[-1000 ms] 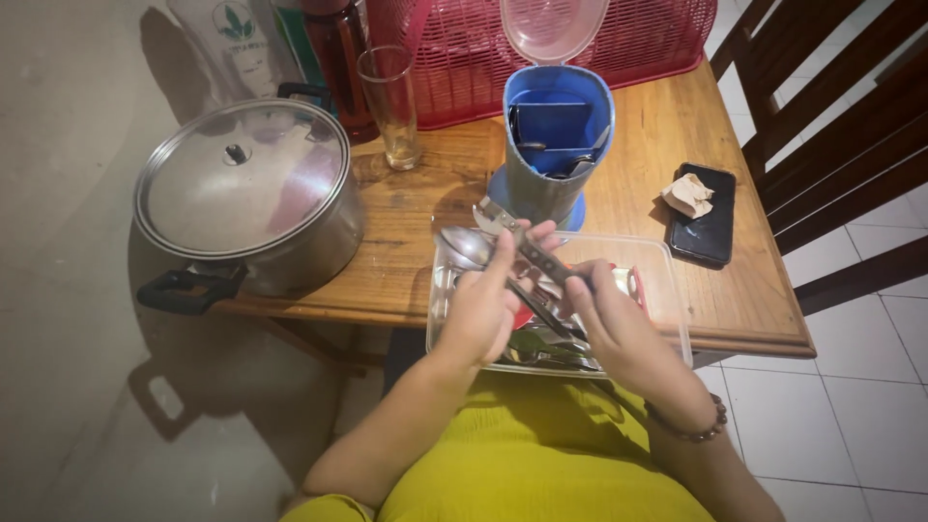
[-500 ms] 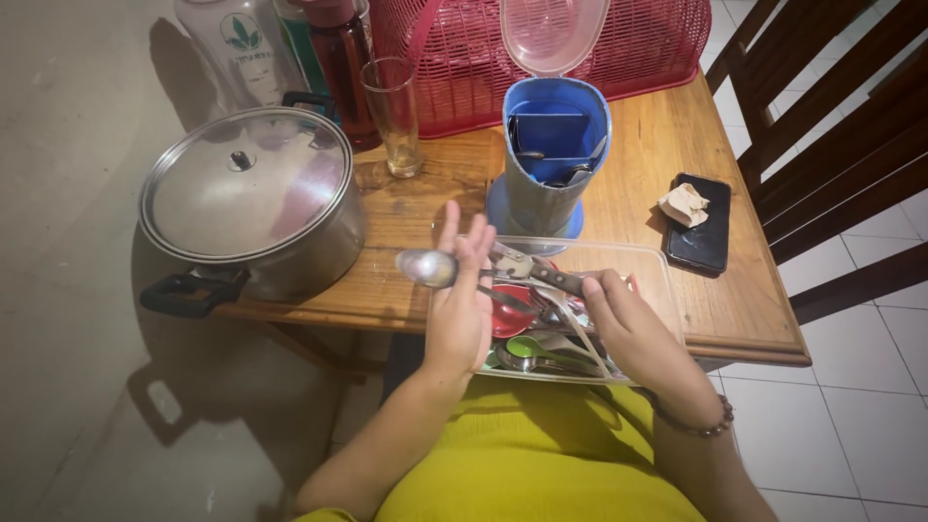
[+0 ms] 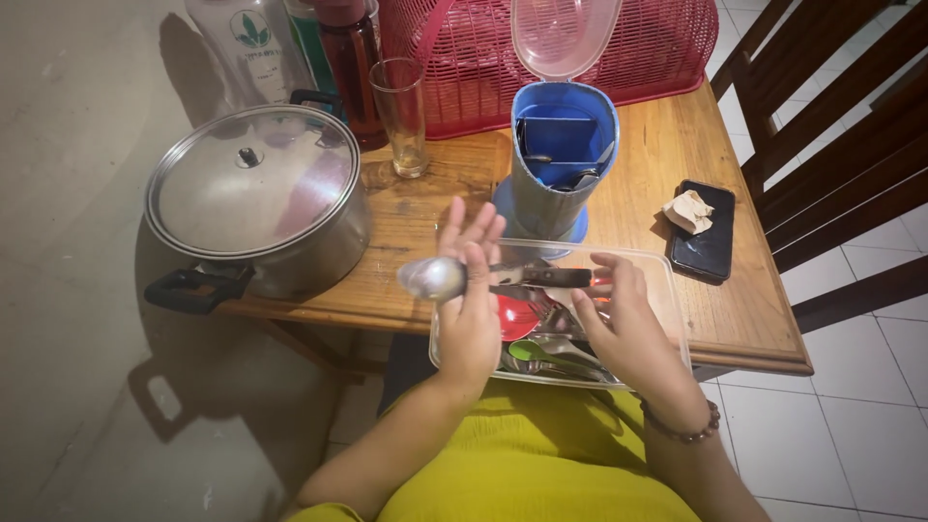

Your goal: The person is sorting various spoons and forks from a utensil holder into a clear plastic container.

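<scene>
- The left hand (image 3: pixel 471 309) holds a metal spoon (image 3: pixel 432 277) between thumb and palm, its other fingers fanned open and pointing up; the bowl of the spoon sticks out to the left, over the table edge.
- The right hand (image 3: pixel 619 319) pinches the dark handle of a can opener (image 3: pixel 532 275), which lies level between the two hands.
- Both hands hover above a clear plastic tray (image 3: pixel 667 290) at the near edge of the wooden table (image 3: pixel 648 164); it holds a red spoon (image 3: pixel 512 317), a green spoon (image 3: pixel 527 350) and more metal cutlery.
- Just behind the tray stands a blue cutlery holder (image 3: pixel 556 188) with its clear lid flipped up.
- Further left sit a lidded steel pot (image 3: pixel 256 198) and an empty glass (image 3: pixel 398 116).
- To the right, a black phone (image 3: pixel 708 237) lies with a crumpled paper (image 3: pixel 688 209) on it.
</scene>
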